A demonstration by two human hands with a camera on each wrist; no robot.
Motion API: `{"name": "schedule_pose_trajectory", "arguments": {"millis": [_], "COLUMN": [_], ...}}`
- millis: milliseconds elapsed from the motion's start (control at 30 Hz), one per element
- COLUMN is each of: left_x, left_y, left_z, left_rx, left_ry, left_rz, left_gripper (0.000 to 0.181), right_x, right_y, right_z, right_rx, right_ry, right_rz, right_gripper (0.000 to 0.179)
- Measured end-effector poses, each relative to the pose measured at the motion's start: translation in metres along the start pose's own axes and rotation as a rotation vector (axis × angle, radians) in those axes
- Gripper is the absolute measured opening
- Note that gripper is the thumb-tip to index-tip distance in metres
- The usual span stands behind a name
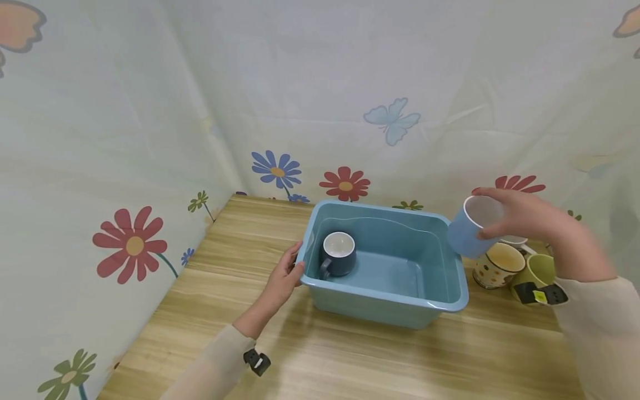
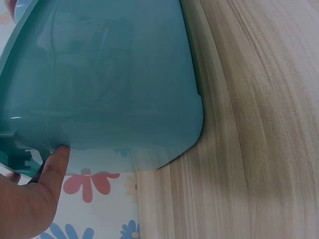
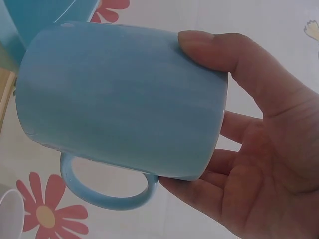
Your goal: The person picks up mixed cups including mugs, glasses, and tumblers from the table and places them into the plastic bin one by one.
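A light-blue mug [image 1: 468, 229] with a white inside is held up by my right hand [image 1: 527, 216], beside the right rim of a blue plastic tub [image 1: 380, 303]. In the right wrist view, thumb and fingers pinch the blue mug [image 3: 119, 99] near its rim, and its handle shows below. My left hand [image 1: 282, 283] grips the tub's left end. The left wrist view has a thumb [image 2: 55, 172] against the tub's outer wall [image 2: 109, 89]. Inside the tub, at its left end, a dark grey mug [image 1: 340, 261] with a white inside stands upright.
Right of the tub stand a patterned cream mug [image 1: 492, 272] and a green mug [image 1: 540, 269]; a white mug [image 1: 515, 240] is partly hidden behind the right hand. Everything rests on a wood-grain table [image 1: 210, 311], with a flower-print curtain [image 1: 320, 100] behind.
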State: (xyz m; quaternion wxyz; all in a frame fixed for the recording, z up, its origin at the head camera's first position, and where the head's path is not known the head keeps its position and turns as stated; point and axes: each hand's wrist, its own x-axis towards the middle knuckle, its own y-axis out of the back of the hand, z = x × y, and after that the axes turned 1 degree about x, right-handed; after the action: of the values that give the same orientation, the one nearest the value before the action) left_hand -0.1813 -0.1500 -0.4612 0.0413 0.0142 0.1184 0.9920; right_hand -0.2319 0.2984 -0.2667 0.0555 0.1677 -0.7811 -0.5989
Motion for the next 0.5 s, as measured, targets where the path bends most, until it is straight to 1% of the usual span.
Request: {"name": "schedule_pose_trajectory", "arguments": {"millis": [133, 200, 333, 500], "left_x": [0.001, 0.002, 0.002, 0.002], "left_y": [0.0, 0.001, 0.001, 0.0], "left_z": [-0.001, -0.001, -0.001, -0.002], "left_rx": [-0.005, -0.006, -0.009, -0.008], "left_ry": [0.003, 0.0, -0.002, -0.008], "left_rz": [-0.003, -0.002, 0.002, 0.0], "left_gripper": [0.055, 0.055, 0.055, 0.055], "right_x": [0.007, 0.01, 0.016, 0.024], "right_y": [0.001, 0.001, -0.001, -0.007], "right_z": [-0.008, -0.013, -0.023, -0.039], "right_rx": [-0.016, -0.014, 0.017, 0.064], "right_ry": [0.023, 0.021, 0.029, 0.067], "right_rz": [0.004, -0.004, -0.021, -0.024], "right_gripper": [0.09, 0.09, 0.091, 0.09]}}
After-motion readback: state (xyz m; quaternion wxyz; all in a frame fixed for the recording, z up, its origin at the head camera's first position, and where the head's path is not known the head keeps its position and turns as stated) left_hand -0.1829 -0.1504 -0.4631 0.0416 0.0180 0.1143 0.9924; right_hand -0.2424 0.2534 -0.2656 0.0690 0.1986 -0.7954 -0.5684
